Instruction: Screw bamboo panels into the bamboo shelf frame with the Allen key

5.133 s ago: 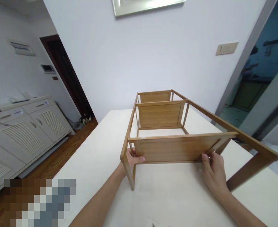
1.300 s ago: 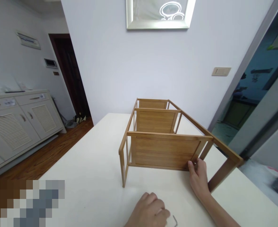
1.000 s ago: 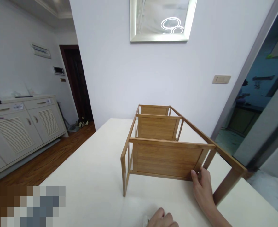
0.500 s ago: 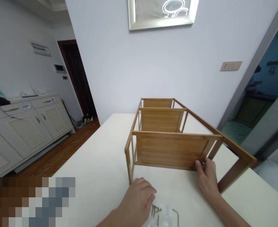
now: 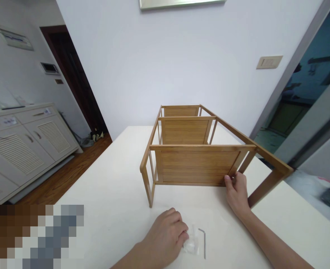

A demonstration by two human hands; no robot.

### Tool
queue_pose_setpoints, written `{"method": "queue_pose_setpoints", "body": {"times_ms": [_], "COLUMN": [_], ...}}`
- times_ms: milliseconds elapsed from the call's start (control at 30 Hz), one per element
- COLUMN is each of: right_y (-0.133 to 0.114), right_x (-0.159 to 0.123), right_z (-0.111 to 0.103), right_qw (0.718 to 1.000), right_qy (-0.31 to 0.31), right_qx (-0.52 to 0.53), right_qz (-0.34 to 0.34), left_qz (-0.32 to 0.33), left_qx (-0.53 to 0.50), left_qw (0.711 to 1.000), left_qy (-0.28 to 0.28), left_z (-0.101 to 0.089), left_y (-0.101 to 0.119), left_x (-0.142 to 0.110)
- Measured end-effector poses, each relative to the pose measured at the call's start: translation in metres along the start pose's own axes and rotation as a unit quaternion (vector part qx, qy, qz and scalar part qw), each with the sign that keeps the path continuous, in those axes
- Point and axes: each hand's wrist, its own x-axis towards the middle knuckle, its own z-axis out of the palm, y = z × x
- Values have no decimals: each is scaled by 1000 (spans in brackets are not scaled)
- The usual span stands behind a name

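A bamboo shelf frame [image 5: 195, 164] lies on its side on the white table [image 5: 111, 194]. My right hand [image 5: 236, 192] grips the lower right corner of its nearest panel. Near the table's front edge my left hand [image 5: 165, 237] rests palm down with curled fingers on a small clear plastic bag [image 5: 190, 243]. A metal hex key [image 5: 203, 241] lies just right of the bag, untouched.
A white sideboard [image 5: 19, 145] stands along the left wall beside a dark doorway [image 5: 72, 82]. The frame's long right rail [image 5: 266, 160] overhangs the table's right edge. A sliding glass door [image 5: 308, 112] is at the right.
My left hand left the frame's left corner and came down onto the plastic bag at the front. My right hand stays on the panel's lower right corner. The view tilted downwards.
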Motion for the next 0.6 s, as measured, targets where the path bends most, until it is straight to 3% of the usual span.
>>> {"method": "queue_pose_setpoints", "body": {"times_ms": [133, 333, 467, 600], "right_y": [-4, -5, -8, -8], "right_x": [3, 11, 13, 14], "right_z": [-3, -5, -4, -5], "right_qw": [1000, 998, 997, 997], "right_qy": [3, -33, -31, -32], "right_qx": [-8, -44, -51, -54], "right_qz": [-17, -39, -46, -42], "left_qz": [9, 41, 28, -70], "left_qx": [89, 122, 57, -77], "left_qw": [996, 991, 998, 988], "left_qy": [-21, -23, 25, 110], "left_z": [10, 21, 21, 12], "left_y": [4, 2, 4, 6], "left_x": [5, 8, 9, 6]}}
